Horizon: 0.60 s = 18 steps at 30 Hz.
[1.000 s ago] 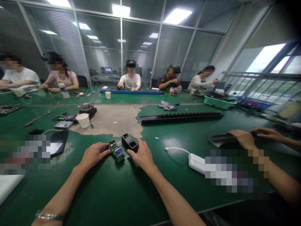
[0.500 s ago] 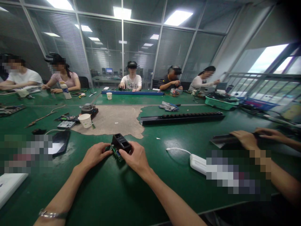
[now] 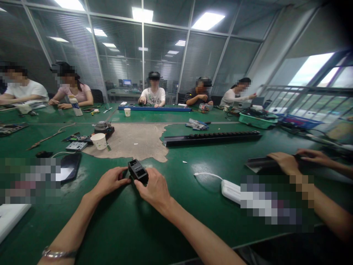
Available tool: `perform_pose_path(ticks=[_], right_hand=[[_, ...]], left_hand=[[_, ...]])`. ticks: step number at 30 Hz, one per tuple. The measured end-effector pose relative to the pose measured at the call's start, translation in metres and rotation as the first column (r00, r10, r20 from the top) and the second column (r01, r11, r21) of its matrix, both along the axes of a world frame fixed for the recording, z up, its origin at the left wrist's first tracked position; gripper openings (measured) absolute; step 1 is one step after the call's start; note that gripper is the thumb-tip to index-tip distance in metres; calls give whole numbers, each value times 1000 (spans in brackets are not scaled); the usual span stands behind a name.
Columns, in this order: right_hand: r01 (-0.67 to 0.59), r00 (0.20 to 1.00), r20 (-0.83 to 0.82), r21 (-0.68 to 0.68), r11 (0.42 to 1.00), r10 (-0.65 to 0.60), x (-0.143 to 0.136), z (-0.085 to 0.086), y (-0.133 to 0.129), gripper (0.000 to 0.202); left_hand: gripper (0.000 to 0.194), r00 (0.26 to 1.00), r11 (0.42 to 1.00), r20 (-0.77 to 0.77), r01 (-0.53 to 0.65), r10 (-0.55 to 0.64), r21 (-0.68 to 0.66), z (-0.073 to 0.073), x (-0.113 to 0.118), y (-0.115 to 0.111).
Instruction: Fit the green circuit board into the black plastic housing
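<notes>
A small black box-like device (image 3: 138,170) with openings on its top face is between my hands, a little below the worn brown patch on the green table. My right hand (image 3: 154,187) grips its right side, with the thumb at the near end. At its left side is my left hand (image 3: 112,181), fingers bent together and fingertips close to the box; whether they pinch anything is hidden. The green circuit board is not visible now.
A paper cup (image 3: 98,141) stands beyond my left hand. Beyond the box lies a long black rail (image 3: 212,138). To the right are a white power strip (image 3: 231,191) and another person's hands on a dark rail (image 3: 259,164). A green basket (image 3: 257,120) sits farther back.
The black device has turned in my right hand, so its top faces me more and the green board under it has gone from sight. The camera view has shifted slightly.
</notes>
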State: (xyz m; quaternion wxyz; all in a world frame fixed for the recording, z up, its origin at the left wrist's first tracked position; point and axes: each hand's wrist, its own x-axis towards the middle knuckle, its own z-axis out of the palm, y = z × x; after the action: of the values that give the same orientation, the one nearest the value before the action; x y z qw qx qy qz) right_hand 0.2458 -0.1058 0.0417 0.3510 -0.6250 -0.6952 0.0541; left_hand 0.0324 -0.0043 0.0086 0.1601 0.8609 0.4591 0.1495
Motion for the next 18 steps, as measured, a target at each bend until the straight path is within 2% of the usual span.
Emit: perform_pose_path(ticks=[7, 11, 15, 18], right_hand=[[14, 998, 56, -80, 997, -9, 4, -10, 2, 36], [-55, 999, 2, -47, 997, 55, 7, -16, 3, 43], [-41, 998, -43, -45, 998, 39, -2, -20, 0, 33], [-25, 999, -23, -78, 997, 23, -15, -19, -4, 35]], left_hand=[[61, 1000, 999, 11, 27, -26, -38, -1, -4, 1], [60, 999, 999, 15, 42, -41, -34, -1, -4, -1], [56, 999, 999, 22, 49, -49, -23, 1, -4, -2], [50, 997, 997, 39, 62, -61, -36, 3, -5, -1]])
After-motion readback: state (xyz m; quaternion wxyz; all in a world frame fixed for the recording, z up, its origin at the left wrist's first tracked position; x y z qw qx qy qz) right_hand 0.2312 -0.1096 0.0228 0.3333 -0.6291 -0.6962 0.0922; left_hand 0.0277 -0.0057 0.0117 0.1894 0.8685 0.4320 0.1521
